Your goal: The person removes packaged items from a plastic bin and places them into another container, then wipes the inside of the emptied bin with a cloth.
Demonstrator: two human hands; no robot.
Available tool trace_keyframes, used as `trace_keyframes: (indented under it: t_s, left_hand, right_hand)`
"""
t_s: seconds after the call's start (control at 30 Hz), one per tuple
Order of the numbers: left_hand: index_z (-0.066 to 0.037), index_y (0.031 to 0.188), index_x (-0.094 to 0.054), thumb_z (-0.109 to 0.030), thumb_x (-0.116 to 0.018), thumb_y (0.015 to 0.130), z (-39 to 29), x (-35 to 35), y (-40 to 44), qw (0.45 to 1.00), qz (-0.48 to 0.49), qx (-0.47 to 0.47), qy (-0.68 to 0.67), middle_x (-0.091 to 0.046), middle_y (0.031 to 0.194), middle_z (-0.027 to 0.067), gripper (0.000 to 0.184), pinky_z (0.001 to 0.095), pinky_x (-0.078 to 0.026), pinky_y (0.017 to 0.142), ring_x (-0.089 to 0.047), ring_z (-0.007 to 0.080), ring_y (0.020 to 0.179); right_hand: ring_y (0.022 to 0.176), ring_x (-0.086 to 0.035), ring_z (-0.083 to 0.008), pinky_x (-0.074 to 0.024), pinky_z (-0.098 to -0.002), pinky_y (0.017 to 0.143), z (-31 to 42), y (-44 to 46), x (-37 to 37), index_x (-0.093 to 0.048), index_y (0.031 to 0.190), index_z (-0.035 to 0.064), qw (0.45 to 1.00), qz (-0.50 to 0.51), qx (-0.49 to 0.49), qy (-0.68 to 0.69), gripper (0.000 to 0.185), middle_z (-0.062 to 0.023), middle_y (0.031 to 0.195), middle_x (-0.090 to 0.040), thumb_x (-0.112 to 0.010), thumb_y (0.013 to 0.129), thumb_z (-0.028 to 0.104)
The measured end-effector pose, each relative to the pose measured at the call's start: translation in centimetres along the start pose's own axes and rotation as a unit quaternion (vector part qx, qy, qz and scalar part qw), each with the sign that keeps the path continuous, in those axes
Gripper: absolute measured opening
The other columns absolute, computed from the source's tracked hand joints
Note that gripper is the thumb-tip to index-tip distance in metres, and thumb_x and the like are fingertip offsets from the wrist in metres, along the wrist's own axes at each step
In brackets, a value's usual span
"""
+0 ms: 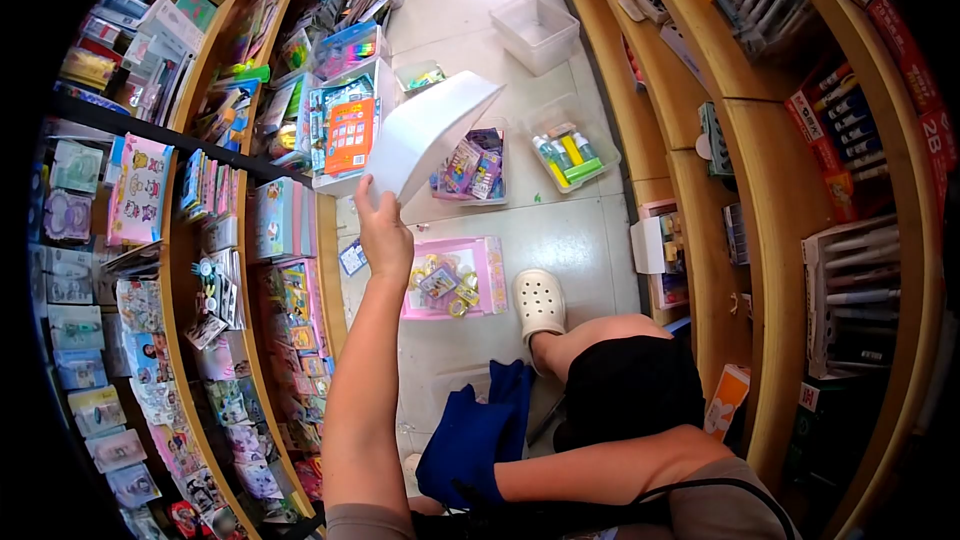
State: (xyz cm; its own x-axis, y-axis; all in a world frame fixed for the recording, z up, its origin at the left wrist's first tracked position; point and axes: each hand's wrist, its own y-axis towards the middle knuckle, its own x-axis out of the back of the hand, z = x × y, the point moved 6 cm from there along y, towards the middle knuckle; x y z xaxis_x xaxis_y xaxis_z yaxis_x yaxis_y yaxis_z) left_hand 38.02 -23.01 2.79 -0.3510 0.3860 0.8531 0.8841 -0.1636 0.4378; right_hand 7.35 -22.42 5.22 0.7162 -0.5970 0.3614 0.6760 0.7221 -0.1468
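My left hand (384, 232) grasps the white panel (436, 125) at its near corner, tilted beside the orange pack (351, 137). My right hand is hidden near the blue cloth (462, 445); its state cannot be determined.

Pale glossy tile floor (590, 265) between wooden shelves (655, 115).
Three translucent plastic bins (538, 52) farther off; nearer, pink-bordered rectangular tray (492, 275).

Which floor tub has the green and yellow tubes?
Clear tub beyond the cream clog, near the right-hand shelves. Left tub holds purple packets; farthest tub looks empty.
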Motion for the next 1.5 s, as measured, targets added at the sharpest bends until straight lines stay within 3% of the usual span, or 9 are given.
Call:
trace_keyframes:
  t_s: [0.1,0.3,0.4,0.7,0.8,0.9,1.4,1.5]
  left_hand:
    - [-0.002,0.082,-0.051,0.006,-0.053,0.077,0.3,-0.6,0.0,0.998,0.051,0.021,0.004,-0.038,0.130,0.0194,0.010,0.0442,-0.048,0.076,-0.053,0.0425,0.101]
    - [-0.002,0.082,-0.051,0.004,-0.054,0.079,0.2,-0.2,0.6,1.000,-0.016,0.012,-0.004,-0.038,0.129,0.0201,0.007,0.0448,-0.048,0.076,-0.053,0.0428,0.101]
    - [0.000,0.083,-0.050,0.004,-0.054,0.079,0.3,-0.5,1.3,0.999,-0.016,0.021,-0.020,-0.039,0.129,0.0201,0.007,0.0438,-0.044,0.082,-0.048,0.0422,0.109]
    - [-0.003,0.081,-0.051,0.009,-0.053,0.072,0.5,-3.8,1.2,0.999,0.040,-0.011,0.030,-0.039,0.130,0.0166,0.014,0.0436,-0.049,0.075,-0.051,0.0410,0.105]
    - [-0.002,0.083,-0.049,0.004,-0.052,0.080,1.1,-3.4,1.6,1.000,0.001,-0.007,0.008,-0.039,0.130,0.0187,0.007,0.0445,-0.047,0.073,-0.054,0.0423,0.097]
    - [-0.003,0.083,-0.050,0.004,-0.053,0.079,1.0,-2.8,2.2,0.999,-0.036,-0.019,-0.002,-0.039,0.130,0.0185,0.008,0.0445,-0.047,0.070,-0.054,0.0423,0.095]
    - [-0.002,0.084,-0.050,0.009,-0.051,0.074,1.9,-3.4,2.4,0.999,-0.032,-0.024,-0.002,-0.040,0.129,0.0169,0.014,0.0445,-0.048,0.069,-0.056,0.0405,0.094]
    - [-0.003,0.084,-0.049,0.009,-0.051,0.075,2.3,-4.2,1.7,0.999,0.016,-0.041,0.028,-0.040,0.130,0.0153,0.015,0.0443,-0.048,0.069,-0.056,0.0392,0.094]
  right_hand:
    - [0.076,-0.056,-0.0303,-0.0428,-0.0421,0.070,0.1,0.0,0.1,-0.056,0.079,0.0046,1.000,-0.001,0.002,0.000,0.014,-0.0130,0.075,-0.058,-0.053,0.074,0.017]
    - [0.075,-0.057,-0.0301,-0.0427,-0.0422,0.070,0.0,0.0,0.1,-0.056,0.079,0.0049,1.000,-0.001,0.000,0.003,0.014,-0.0126,0.075,-0.058,-0.053,0.075,0.018]
    - [0.075,-0.057,-0.0300,-0.0427,-0.0423,0.070,-0.1,0.1,0.2,-0.056,0.079,0.0050,1.000,-0.002,-0.001,0.002,0.014,-0.0124,0.074,-0.058,-0.053,0.075,0.018]
    - [0.075,-0.057,-0.0296,-0.0426,-0.0424,0.070,-0.4,0.3,0.4,-0.057,0.080,0.0053,1.000,0.001,-0.005,0.005,0.014,-0.0118,0.074,-0.058,-0.052,0.076,0.018]
    - [0.074,-0.057,-0.0294,-0.0426,-0.0424,0.070,-0.6,0.2,0.6,-0.057,0.080,0.0054,1.000,0.000,-0.007,0.007,0.014,-0.0116,0.074,-0.059,-0.052,0.076,0.018]
    - [0.074,-0.057,-0.0293,-0.0425,-0.0425,0.070,-0.6,0.2,0.6,-0.057,0.080,0.0055,1.000,0.003,-0.008,0.009,0.014,-0.0114,0.074,-0.059,-0.052,0.076,0.018]
    - [0.073,-0.058,-0.0287,-0.0423,-0.0427,0.070,-0.5,0.7,0.5,-0.057,0.081,0.0061,1.000,0.009,-0.010,0.006,0.014,-0.0104,0.073,-0.059,-0.052,0.077,0.018]
    - [0.073,-0.058,-0.0285,-0.0423,-0.0427,0.070,-0.6,0.6,0.5,-0.057,0.081,0.0062,1.000,0.009,-0.010,0.002,0.014,-0.0102,0.073,-0.059,-0.052,0.077,0.018]
